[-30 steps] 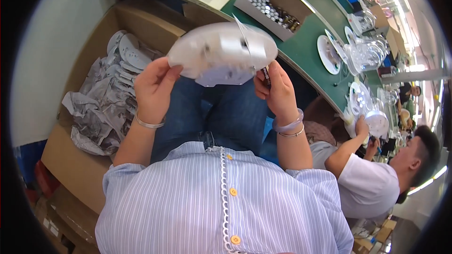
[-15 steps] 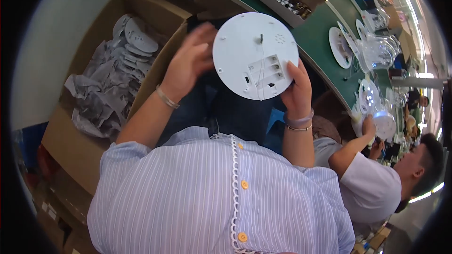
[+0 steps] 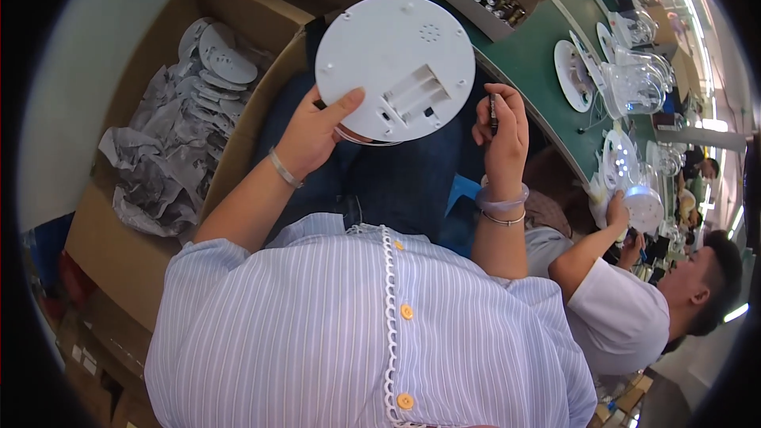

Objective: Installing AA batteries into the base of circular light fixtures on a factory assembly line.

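Note:
A round white plastic base (image 3: 372, 51) with a rectangular battery compartment and a patch of small holes is tilted in front of me. My left hand (image 3: 317, 127) grips its lower left edge, thumb on the upper face and fingers underneath. Thin wire (image 3: 365, 141) loops out below the near edge. To the right of the base, apart from it, my right hand (image 3: 505, 131) is closed with a small, slim dark stick-shaped piece (image 3: 493, 113) between its fingers; its exact kind is hard to make out.
A cardboard carton (image 3: 119, 254) on the left holds crumpled paper (image 3: 154, 190) and several white discs (image 3: 227, 54). On the green table (image 3: 527, 67) stand a box of small metal-topped cylinders (image 3: 476, 12) and clear domed parts (image 3: 634, 83). A co-worker (image 3: 618, 309) sits at right.
The white base has moved left and up, passing from my right hand to my left. My right hand has come off it and now holds the small dark piece. The wire no longer crosses the face.

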The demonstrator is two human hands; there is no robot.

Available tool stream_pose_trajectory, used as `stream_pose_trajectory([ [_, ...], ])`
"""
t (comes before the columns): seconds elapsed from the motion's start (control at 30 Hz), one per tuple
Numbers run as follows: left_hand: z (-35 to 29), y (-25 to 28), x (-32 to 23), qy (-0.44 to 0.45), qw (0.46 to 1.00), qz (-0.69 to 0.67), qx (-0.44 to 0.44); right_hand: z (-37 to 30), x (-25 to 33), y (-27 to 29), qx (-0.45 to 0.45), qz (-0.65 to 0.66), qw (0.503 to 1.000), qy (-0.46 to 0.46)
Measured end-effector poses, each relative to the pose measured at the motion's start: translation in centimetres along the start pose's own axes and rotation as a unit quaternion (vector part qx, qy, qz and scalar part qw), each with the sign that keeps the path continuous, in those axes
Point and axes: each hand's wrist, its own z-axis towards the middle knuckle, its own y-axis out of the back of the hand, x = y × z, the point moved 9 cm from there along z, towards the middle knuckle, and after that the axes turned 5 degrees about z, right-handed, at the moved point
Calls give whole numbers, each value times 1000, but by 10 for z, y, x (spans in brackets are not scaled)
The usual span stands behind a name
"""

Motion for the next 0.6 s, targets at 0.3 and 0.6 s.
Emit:
stream_pose_trajectory([
  [0.3,-3,-5,7,28,999,33,27,-9,20,-26,62,-44,994,76],
  [0.6,-9,-14,15,45,998,26,28,-15,11,-34,89,-41,994,56],
])
